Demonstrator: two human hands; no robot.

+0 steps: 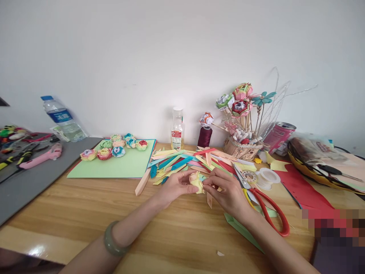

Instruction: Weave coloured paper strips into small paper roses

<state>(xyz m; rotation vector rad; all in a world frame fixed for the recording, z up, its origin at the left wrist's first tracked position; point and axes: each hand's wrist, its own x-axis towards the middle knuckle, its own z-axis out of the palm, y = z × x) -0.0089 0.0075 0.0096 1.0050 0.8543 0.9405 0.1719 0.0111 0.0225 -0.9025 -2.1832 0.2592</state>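
Over the middle of the table, my left hand (177, 187) grips a small folded paper flower (196, 183), mostly pale yellow with some peach and light blue. My right hand (225, 186) pinches the flower's right side, its fingertips closed against the paper. Just behind both hands lies a loose pile of folded coloured paper strips (176, 161). To the left, several finished paper flowers (118, 151) rest on a stack of light green paper (114, 169). Red-handled scissors (269, 209) lie partly beside my right forearm, with green paper (242, 230) beneath that arm.
Along the wall stand a glass bottle (176, 133), a dark red thread spool (204, 137), a basket of paper flowers (242, 148) and a pink can (278, 137). At left are a water bottle (64, 120) and a pink glue gun (42, 156). White spools (268, 178) sit right.
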